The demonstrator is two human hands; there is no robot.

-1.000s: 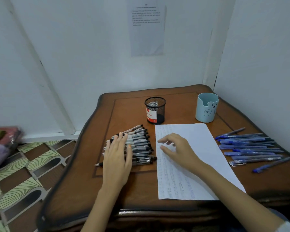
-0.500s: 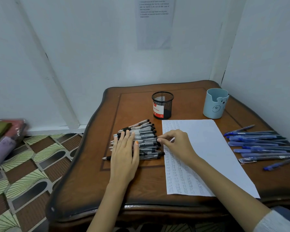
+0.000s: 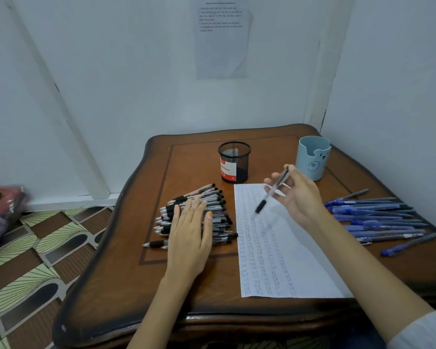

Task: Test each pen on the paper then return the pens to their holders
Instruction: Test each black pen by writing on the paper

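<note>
A heap of black pens (image 3: 212,200) lies on the brown table (image 3: 199,280), left of a white sheet of paper (image 3: 297,263) covered with rows of scribbles. My left hand (image 3: 190,233) rests flat on that heap, fingers straight. My right hand (image 3: 296,195) is raised above the top of the paper and holds one black pen (image 3: 269,195), blurred, its tip pointing down and left. Several blue pens (image 3: 378,217) lie in a row right of the paper. A black mesh holder (image 3: 234,162) and a light blue holder (image 3: 312,157) stand behind the paper; no pens show in them.
White walls close in behind the table and along its right side, with a printed notice (image 3: 222,36) taped above. A patterned floor (image 3: 30,260) and some folded cloth (image 3: 0,207) lie to the left.
My right hand has taken one black pen from the heap and lifted it up and to the right, over the paper. My left hand stays flat on the heap.
</note>
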